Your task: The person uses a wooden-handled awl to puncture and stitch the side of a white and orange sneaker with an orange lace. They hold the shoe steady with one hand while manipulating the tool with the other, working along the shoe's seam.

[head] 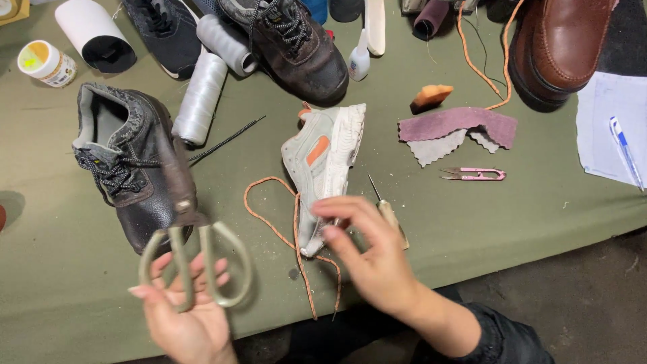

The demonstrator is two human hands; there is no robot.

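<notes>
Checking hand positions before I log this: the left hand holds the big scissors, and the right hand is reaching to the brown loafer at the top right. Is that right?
Not quite. The left hand does hold the big scissors, but the right hand is at the toe of the small grey sneaker in the middle of the table, not at the brown loafer. The head view shows this.

— Where is open cloth (512, 209) found?
— At four o'clock from the sneaker (327, 158), below the snips (474, 174); more bare cloth is seen at nine o'clock, left of the boot (131, 165).
— What is blocked?
— Twelve o'clock is crowded by shoes (296, 40) and thread spools (200, 98); the awl (389, 212) and orange lace (296, 236) are laid beside the sneaker.
</notes>
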